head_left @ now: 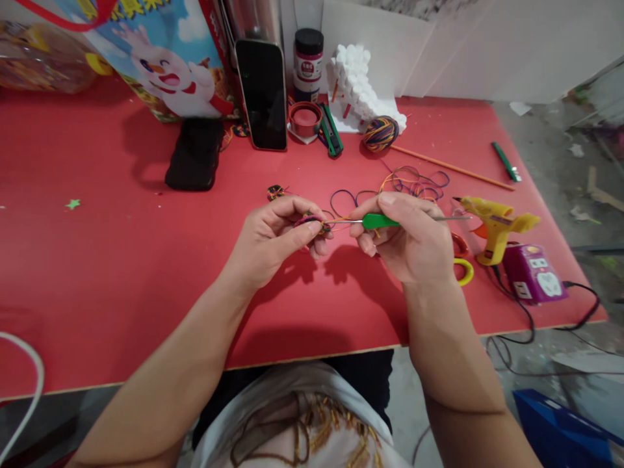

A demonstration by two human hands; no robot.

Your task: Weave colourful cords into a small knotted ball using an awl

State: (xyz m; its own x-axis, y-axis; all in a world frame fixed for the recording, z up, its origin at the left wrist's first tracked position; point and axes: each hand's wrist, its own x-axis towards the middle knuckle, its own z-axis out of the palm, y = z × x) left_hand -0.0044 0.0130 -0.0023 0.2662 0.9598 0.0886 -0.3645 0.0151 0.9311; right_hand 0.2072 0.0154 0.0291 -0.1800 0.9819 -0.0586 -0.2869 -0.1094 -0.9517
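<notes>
My left hand [273, 240] pinches a small multicoloured crochet piece [319, 224] between thumb and fingers, which hide much of it. In my right hand [409, 237] is a crochet hook [380, 221] with a green grip. Its thin metal shaft points left and its tip meets the crochet piece. Multicoloured cord [414, 184] lies in loose loops behind my right hand, near a ball of the same cord [381, 134]. Just beyond my left hand rests another small crocheted piece [275, 192].
A yellow glue gun [502, 224], a purple power box [536, 273] and scissors with a yellow handle [465, 272] are at the right. Toward the back are an upright phone [262, 94], a black case [195, 154], a green cutter [331, 130] and an orange stick [453, 167].
</notes>
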